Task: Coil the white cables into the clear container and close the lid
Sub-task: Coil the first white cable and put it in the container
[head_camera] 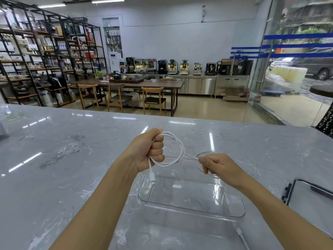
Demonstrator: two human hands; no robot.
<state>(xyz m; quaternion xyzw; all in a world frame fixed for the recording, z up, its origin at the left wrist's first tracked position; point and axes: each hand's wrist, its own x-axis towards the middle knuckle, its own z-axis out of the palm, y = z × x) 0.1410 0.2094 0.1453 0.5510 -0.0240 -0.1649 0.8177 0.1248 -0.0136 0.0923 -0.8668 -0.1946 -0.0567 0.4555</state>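
My left hand [151, 150] is closed in a fist around loops of a white cable [180, 150], held above the far end of the clear container [234, 216]. One plug end [152, 179] dangles down from that fist over the container. My right hand [219, 166] pinches the same cable a little to the right, the strand stretched between both hands. The container stands open and looks empty on the grey marble counter [72, 159]. A second white cable [241, 233] lies on the counter near the container's near right corner.
The clear lid with dark latches [310, 193] lies flat at the counter's right edge. A grey object [2, 131] pokes in at the far left. Beyond the counter are chairs, a wooden table, shelves and coffee machines.
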